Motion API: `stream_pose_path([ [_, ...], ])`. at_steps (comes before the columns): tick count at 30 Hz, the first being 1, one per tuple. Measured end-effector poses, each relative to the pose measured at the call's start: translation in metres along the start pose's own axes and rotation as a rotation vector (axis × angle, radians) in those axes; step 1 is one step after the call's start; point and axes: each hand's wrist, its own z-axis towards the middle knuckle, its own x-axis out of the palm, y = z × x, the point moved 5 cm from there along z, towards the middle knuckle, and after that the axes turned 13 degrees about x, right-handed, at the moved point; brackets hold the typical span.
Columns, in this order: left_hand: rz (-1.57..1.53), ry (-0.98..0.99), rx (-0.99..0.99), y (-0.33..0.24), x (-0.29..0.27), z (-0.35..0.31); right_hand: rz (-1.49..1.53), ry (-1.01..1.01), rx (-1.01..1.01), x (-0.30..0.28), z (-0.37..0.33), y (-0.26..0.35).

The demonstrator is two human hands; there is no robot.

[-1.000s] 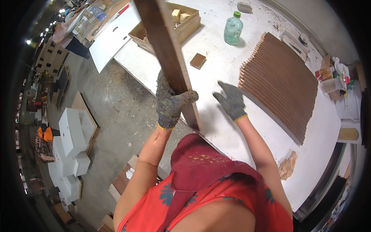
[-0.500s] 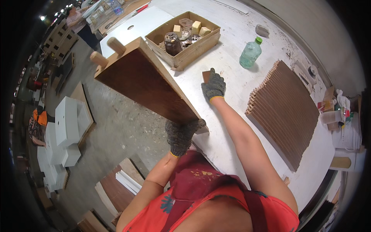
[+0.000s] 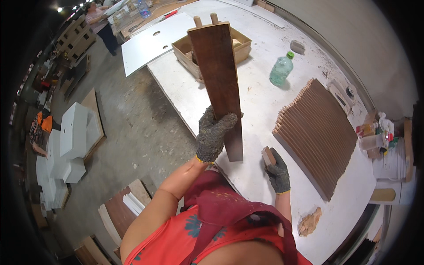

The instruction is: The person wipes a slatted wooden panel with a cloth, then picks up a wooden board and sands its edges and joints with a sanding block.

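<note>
Left grey knit-gloved hand (image 3: 213, 136) clamped on dark-brown dowel-ended wooden board (image 3: 216, 66), over white table's (image 3: 187, 95) left edge; right gloved hand (image 3: 278, 173) grips small brown block (image 3: 267, 156)—apparently readying, next calling for steady board.

In the head view, the gloved left hand (image 3: 212, 138) grips a brown board (image 3: 215, 66) near the centre, its far end pointing toward 12 o'clock, with two wooden pegs (image 3: 214, 18) jutting out. At 4 o'clock, the gloved right hand (image 3: 279, 173) holds a small block (image 3: 268, 156) above the white counter (image 3: 256, 117). Partly behind the board sits an open box (image 3: 244, 53) at 12; a green-capped bottle (image 3: 281, 70) stands between 1 and 2, and ridged brown slats (image 3: 318, 139) lie at 3.
</note>
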Motion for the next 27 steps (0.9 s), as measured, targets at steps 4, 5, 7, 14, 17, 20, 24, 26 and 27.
stream_pose_path([
  [4,0.048,0.049,-0.082,0.02,0.018,-0.008,0.178,0.064,-0.006,-0.016,-0.033,0.0],
  [5,0.063,0.055,-0.106,0.024,0.02,-0.009,0.211,0.101,0.005,-0.016,-0.039,0.002],
  [7,0.031,0.082,-0.097,0.025,0.025,-0.009,0.216,0.126,0.011,-0.014,-0.049,0.008],
  [14,-0.094,0.182,-0.091,0.0,0.046,-0.001,0.031,-0.036,-0.115,0.005,-0.053,0.04],
  [17,-0.035,0.334,-0.038,-0.015,0.058,0.012,0.428,0.132,-0.223,0.012,-0.049,0.068],
  [20,0.026,0.42,-0.021,-0.019,0.07,0.022,0.637,0.268,-0.285,0.019,-0.048,0.1],
  [24,-0.047,0.426,-0.019,-0.018,0.082,0.024,0.799,0.365,-0.296,0.032,-0.049,0.14],
  [26,-0.021,0.44,-0.034,-0.017,0.084,0.022,0.922,0.485,-0.25,0.04,-0.052,0.154],
  [27,-0.083,0.44,-0.02,-0.019,0.085,0.021,1.019,0.532,-0.234,0.042,-0.052,0.159],
])
